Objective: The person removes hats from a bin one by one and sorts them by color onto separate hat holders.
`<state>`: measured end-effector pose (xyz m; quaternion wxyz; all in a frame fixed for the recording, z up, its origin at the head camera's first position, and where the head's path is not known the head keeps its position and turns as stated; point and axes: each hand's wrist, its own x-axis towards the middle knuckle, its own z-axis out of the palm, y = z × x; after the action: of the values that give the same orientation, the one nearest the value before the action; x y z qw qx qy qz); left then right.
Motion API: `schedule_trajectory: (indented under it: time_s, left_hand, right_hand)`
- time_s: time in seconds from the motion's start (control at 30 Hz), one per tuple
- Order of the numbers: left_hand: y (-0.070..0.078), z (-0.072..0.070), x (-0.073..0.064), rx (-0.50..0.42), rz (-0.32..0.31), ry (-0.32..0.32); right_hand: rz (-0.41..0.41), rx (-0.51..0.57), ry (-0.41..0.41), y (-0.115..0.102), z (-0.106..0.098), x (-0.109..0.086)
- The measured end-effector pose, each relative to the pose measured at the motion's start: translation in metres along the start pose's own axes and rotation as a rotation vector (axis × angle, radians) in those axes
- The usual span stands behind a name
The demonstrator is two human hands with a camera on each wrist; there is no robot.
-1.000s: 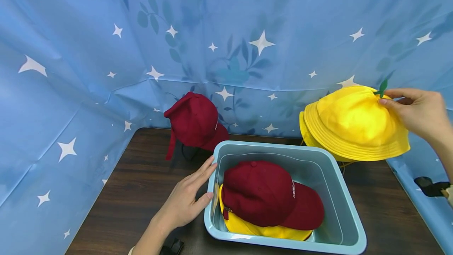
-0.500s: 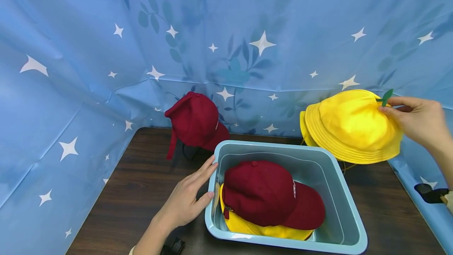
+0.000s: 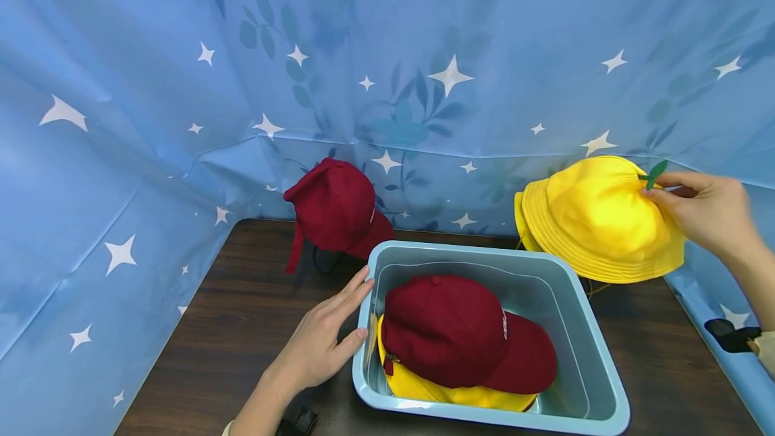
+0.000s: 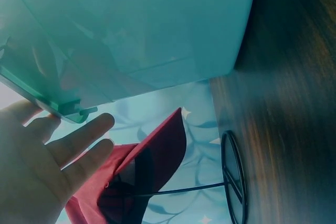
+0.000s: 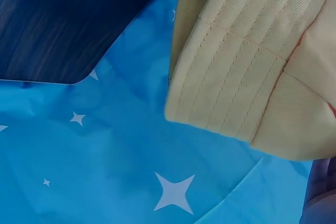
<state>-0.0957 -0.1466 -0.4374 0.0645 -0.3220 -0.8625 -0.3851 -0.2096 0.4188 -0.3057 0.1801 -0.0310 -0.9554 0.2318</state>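
Note:
My right hand [image 3: 708, 210] pinches the green leaf [image 3: 656, 173] on top of a yellow bucket hat [image 3: 605, 214] at the back right. Its stitched brim fills the upper right of the right wrist view, looking paler there. A thin yellow cord hangs below. With straight fingers, my left hand [image 3: 323, 342] touches the left rim of a light blue bin [image 3: 596, 335]. Inside the bin a dark red baseball cap [image 3: 448, 335] lies over something yellow [image 3: 436, 385], mostly hidden. Another dark red cap [image 3: 336, 207] perches on a black wire stand [image 4: 233, 177] behind the bin.
The dark wood table [image 3: 200, 355] ends near the hat on the right, where its corner shows in the right wrist view. A blue cloth [image 3: 339, 86] with white stars hangs behind and around the table.
The right hand and the yellow hat have come down a little, and the hat's right side has shifted left. The left hand stays on the bin.

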Motion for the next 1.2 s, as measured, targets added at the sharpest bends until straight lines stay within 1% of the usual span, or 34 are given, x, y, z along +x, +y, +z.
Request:
schedule_trajectory:
  time_s: [0.1,0.23,0.33,0.47,0.53,0.63,0.77,1.03,1.2]
  left_hand:
    - [0.0,0.0,0.0,0.012,0.014,0.004]
    - [0.001,0.0,0.001,0.01,0.015,0.004]
    - [0.001,0.0,0.001,-0.007,0.004,0.002]
    - [0.002,0.0,0.001,-0.013,-0.004,0.002]
    - [0.002,0.0,0.001,-0.005,-0.002,0.003]
    - [0.002,0.0,0.0,0.005,0.004,0.006]
    - [0.002,0.0,0.0,-0.005,-0.005,0.007]
    - [0.002,0.001,-0.001,0.031,0.019,0.023]
    - [0.002,0.001,-0.001,0.02,0.011,0.021]
  right_hand:
    - [0.01,0.004,-0.006,0.002,-0.002,-0.003]
    - [0.038,-0.006,-0.01,0.0,-0.008,-0.007]
    - [0.049,-0.027,0.006,-0.006,-0.015,-0.01]
    - [0.042,-0.041,0.025,-0.017,-0.024,-0.013]
    - [0.02,-0.042,0.039,-0.022,-0.026,-0.014]
    - [-0.039,-0.024,0.05,-0.03,-0.028,-0.019]
    - [-0.092,-0.013,0.047,-0.041,-0.03,-0.027]
    - [-0.16,-0.025,0.077,-0.058,-0.03,-0.041]
    - [-0.244,0.005,0.092,-0.066,-0.029,-0.049]
